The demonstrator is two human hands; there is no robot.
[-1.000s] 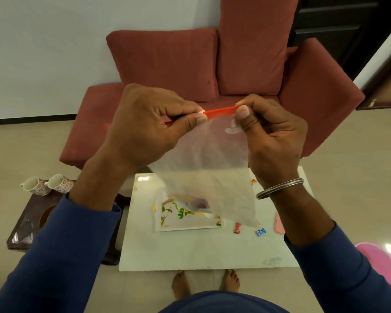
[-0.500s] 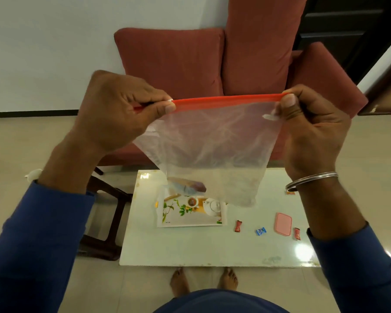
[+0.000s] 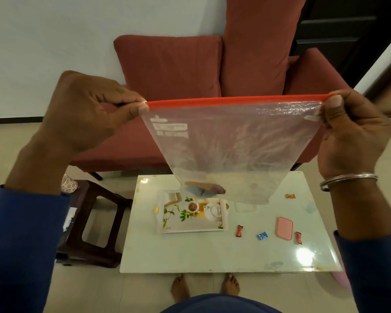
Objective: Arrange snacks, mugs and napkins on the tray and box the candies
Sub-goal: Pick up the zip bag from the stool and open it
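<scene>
I hold a clear plastic zip bag (image 3: 233,150) with a red seal strip stretched flat in the air above the table. My left hand (image 3: 86,114) pinches its left top corner and my right hand (image 3: 354,129) pinches the right top corner. A brownish snack (image 3: 204,187) lies in the bag's bottom. Below on the white table (image 3: 212,254) sits a floral printed tray (image 3: 191,213). Wrapped candies lie loose to its right: a red one (image 3: 239,230), a blue one (image 3: 262,236), another red one (image 3: 298,237) and an orange one (image 3: 290,196). A pink lid (image 3: 284,228) lies among them.
A dark wooden stool (image 3: 95,224) stands left of the table with a patterned mug (image 3: 68,184) at its far edge. A red sofa (image 3: 212,71) is behind the table. My bare feet (image 3: 203,288) are at the table's near edge. A pink mat edge (image 3: 341,279) shows right.
My hands have moved apart, sliding along the red strip until the bag is stretched to full width. The view has tilted, showing more of the table.
</scene>
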